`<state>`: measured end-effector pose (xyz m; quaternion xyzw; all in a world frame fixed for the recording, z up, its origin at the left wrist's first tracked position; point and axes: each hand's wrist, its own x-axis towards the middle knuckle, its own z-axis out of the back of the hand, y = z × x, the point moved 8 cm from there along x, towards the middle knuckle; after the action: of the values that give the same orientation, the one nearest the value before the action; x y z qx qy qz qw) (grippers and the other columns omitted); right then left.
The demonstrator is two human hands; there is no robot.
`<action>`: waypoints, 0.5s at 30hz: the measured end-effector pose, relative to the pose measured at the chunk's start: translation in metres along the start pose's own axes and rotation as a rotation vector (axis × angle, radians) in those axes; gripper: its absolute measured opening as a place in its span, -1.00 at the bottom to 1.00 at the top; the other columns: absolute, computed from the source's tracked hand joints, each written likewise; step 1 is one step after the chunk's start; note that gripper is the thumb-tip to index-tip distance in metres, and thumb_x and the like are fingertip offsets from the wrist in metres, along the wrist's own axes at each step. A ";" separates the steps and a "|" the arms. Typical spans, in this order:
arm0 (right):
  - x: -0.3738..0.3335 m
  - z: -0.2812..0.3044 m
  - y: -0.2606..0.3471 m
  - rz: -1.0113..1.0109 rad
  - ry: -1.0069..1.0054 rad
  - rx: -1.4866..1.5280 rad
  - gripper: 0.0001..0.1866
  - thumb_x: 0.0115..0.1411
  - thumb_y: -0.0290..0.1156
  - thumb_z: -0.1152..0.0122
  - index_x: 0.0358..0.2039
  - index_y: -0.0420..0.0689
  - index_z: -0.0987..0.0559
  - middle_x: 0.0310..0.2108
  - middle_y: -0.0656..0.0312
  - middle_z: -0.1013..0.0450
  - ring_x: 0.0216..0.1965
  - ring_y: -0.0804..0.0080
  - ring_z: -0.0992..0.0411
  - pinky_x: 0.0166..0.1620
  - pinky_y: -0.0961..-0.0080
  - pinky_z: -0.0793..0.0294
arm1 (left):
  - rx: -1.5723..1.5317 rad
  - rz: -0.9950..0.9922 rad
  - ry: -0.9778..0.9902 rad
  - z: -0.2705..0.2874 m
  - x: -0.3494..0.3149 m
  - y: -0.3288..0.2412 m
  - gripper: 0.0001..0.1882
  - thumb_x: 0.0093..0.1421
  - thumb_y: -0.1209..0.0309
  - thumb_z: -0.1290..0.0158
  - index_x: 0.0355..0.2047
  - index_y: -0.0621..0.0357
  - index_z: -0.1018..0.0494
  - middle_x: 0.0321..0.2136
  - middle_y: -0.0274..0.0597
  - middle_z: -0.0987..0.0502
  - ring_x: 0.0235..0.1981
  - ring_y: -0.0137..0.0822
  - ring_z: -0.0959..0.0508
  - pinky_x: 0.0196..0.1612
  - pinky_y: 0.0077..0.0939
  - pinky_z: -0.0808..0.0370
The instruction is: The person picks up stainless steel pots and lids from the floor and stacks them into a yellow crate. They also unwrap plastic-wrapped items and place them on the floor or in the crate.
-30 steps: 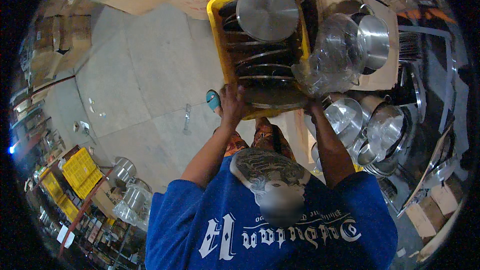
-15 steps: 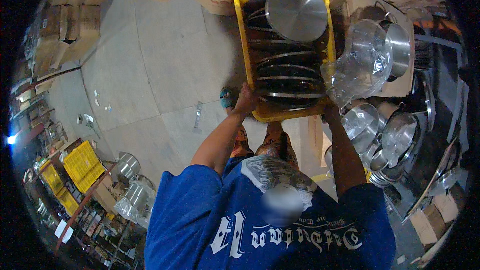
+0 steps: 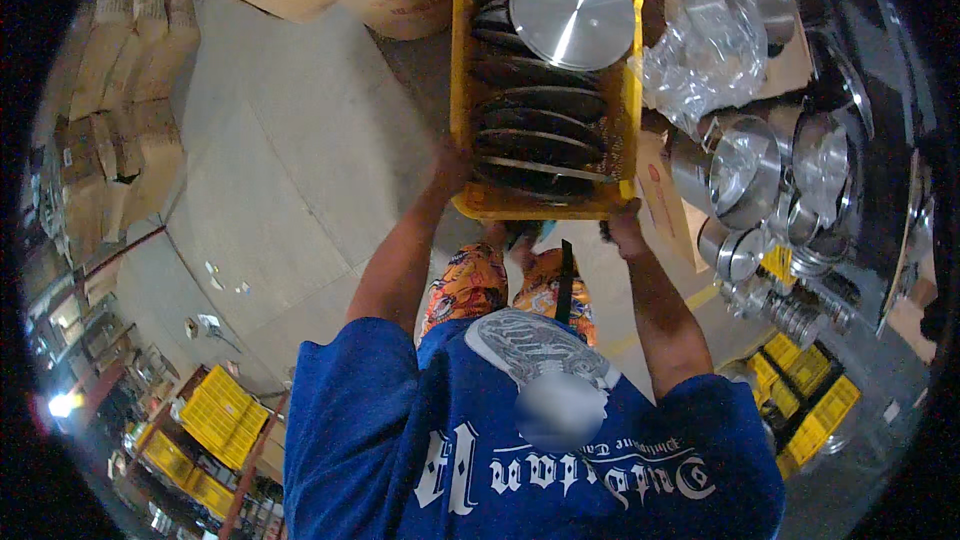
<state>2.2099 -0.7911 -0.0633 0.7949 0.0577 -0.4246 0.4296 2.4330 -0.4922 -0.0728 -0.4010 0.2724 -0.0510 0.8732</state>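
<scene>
Passage over floor [image 3: 290, 150] left of yellow crate [image 3: 461, 90]; cardboard [image 3: 400, 10] blocks beyond; plastic bag [image 3: 708, 45], steel pots [image 3: 762, 165] crowd right; metal disc [image 3: 573, 12] obstructs crate's far end.

The round metal plate [image 3: 572, 15] partly hides dark discs [image 3: 492, 18] in the yellow crate [image 3: 460, 80].

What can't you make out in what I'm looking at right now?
All in the head view:
- Left hand: fingertips hidden by the yellow crate.
- Whatever lies under the shiny disc: covered by it.
- Crate bottom: mostly blocked by dark discs.
- Floor litter: too small to identify.
- Cardboard boxes: cut off by the top edge.
</scene>
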 end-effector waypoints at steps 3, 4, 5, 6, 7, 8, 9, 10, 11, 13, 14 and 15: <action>-0.028 -0.013 -0.036 -0.186 -0.177 -0.347 -0.68 0.26 -0.24 0.04 -0.16 -0.04 -0.06 -0.64 0.20 -0.26 -0.75 0.45 -0.25 -0.74 0.50 -0.26 | -0.236 0.055 0.023 0.021 0.002 0.018 -0.55 0.18 0.22 -0.04 -0.06 0.32 -0.29 -0.26 0.17 -0.50 -0.24 0.09 -0.52 -0.20 -0.12 -0.44; -0.037 -0.014 -0.048 -0.286 -0.229 -0.472 -0.68 0.27 -0.23 0.04 -0.17 -0.04 -0.06 -0.64 0.19 -0.27 -0.76 0.44 -0.25 -0.74 0.49 -0.27 | -0.144 0.055 -0.060 0.032 0.001 0.024 -0.54 0.19 0.21 -0.04 -0.06 0.32 -0.30 -0.28 0.16 -0.51 -0.26 0.08 -0.53 -0.21 -0.12 -0.45; -0.042 -0.019 -0.052 -0.273 -0.237 -0.503 -0.68 0.27 -0.24 0.05 -0.17 -0.04 -0.06 -0.64 0.18 -0.27 -0.75 0.44 -0.25 -0.74 0.48 -0.27 | -0.130 0.079 -0.087 0.038 -0.001 0.031 -0.54 0.19 0.19 -0.04 -0.06 0.32 -0.30 -0.30 0.15 -0.53 -0.28 0.06 -0.54 -0.22 -0.13 -0.45; -0.045 -0.022 -0.057 -0.266 -0.249 -0.534 -0.69 0.27 -0.24 0.05 -0.17 -0.05 -0.06 -0.63 0.17 -0.28 -0.75 0.44 -0.26 -0.74 0.47 -0.27 | -0.012 0.119 -0.175 0.047 -0.005 0.040 -0.54 0.20 0.19 -0.02 -0.07 0.33 -0.30 -0.33 0.13 -0.54 -0.31 0.09 -0.54 -0.24 -0.13 -0.46; -0.047 -0.025 -0.062 -0.255 -0.230 -0.560 -0.69 0.28 -0.25 0.06 -0.17 -0.05 -0.06 -0.63 0.16 -0.28 -0.75 0.43 -0.26 -0.74 0.46 -0.27 | 0.037 0.048 -0.183 0.049 -0.010 0.040 -0.55 0.21 0.18 -0.01 -0.07 0.32 -0.30 -0.33 0.14 -0.54 -0.30 0.11 -0.54 -0.24 -0.12 -0.45; -0.048 -0.021 -0.069 -0.273 -0.289 -0.605 -0.71 0.27 -0.29 0.07 -0.16 -0.07 -0.05 -0.63 0.14 -0.29 -0.75 0.42 -0.28 -0.74 0.44 -0.28 | 0.083 -0.025 -0.192 0.050 -0.014 0.039 -0.56 0.21 0.18 -0.01 -0.08 0.32 -0.30 -0.34 0.14 -0.53 -0.30 0.14 -0.53 -0.24 -0.11 -0.45; -0.044 -0.022 -0.065 -0.128 -0.278 -0.629 -0.71 0.27 -0.30 0.08 -0.16 -0.08 -0.05 -0.63 0.15 -0.29 -0.75 0.42 -0.28 -0.74 0.45 -0.28 | 0.133 -0.032 -0.173 0.048 -0.019 0.043 -0.56 0.22 0.18 0.00 -0.08 0.31 -0.30 -0.34 0.15 -0.53 -0.30 0.17 -0.52 -0.24 -0.10 -0.45; -0.040 -0.021 -0.066 -0.032 -0.287 -0.676 -0.71 0.27 -0.31 0.09 -0.16 -0.08 -0.05 -0.63 0.15 -0.29 -0.75 0.43 -0.27 -0.74 0.45 -0.28 | 0.139 -0.038 -0.152 0.046 -0.024 0.046 -0.57 0.21 0.19 0.00 -0.08 0.31 -0.30 -0.30 0.18 -0.51 -0.26 0.18 -0.50 -0.21 -0.08 -0.43; -0.038 -0.012 -0.075 -0.058 -0.334 -0.680 -0.72 0.27 -0.33 0.10 -0.16 -0.10 -0.05 -0.63 0.16 -0.29 -0.74 0.43 -0.27 -0.74 0.46 -0.28 | 0.155 0.032 -0.091 0.041 -0.029 0.055 -0.58 0.21 0.21 0.00 -0.08 0.31 -0.30 -0.26 0.20 -0.49 -0.22 0.20 -0.48 -0.18 -0.06 -0.42; -0.035 0.001 -0.097 -0.103 -0.413 -0.583 -0.72 0.27 -0.34 0.11 -0.16 -0.12 -0.05 -0.62 0.18 -0.29 -0.74 0.44 -0.27 -0.73 0.47 -0.28 | 0.182 0.022 -0.048 0.041 -0.034 0.058 -0.59 0.19 0.25 0.00 -0.09 0.32 -0.29 -0.19 0.24 -0.45 -0.16 0.21 -0.45 -0.14 -0.03 -0.39; -0.031 0.002 -0.103 -0.080 -0.420 -0.590 -0.71 0.27 -0.34 0.10 -0.15 -0.12 -0.05 -0.62 0.19 -0.29 -0.73 0.44 -0.27 -0.73 0.47 -0.29 | 0.189 -0.060 -0.064 0.045 -0.034 0.052 -0.60 0.17 0.29 -0.01 -0.08 0.32 -0.29 -0.17 0.25 -0.43 -0.14 0.21 -0.43 -0.12 -0.02 -0.38; -0.033 0.004 -0.106 -0.036 -0.447 -0.620 -0.71 0.26 -0.34 0.10 -0.15 -0.13 -0.05 -0.62 0.19 -0.28 -0.73 0.44 -0.28 -0.73 0.47 -0.29 | 0.198 -0.117 -0.054 0.048 -0.033 0.049 -0.61 0.16 0.32 -0.02 -0.08 0.33 -0.29 -0.15 0.27 -0.41 -0.11 0.21 -0.42 -0.10 -0.01 -0.37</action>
<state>2.1384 -0.7188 -0.1077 0.5136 0.1024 -0.5575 0.6441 2.4230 -0.4172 -0.0684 -0.3293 0.2185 -0.1176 0.9110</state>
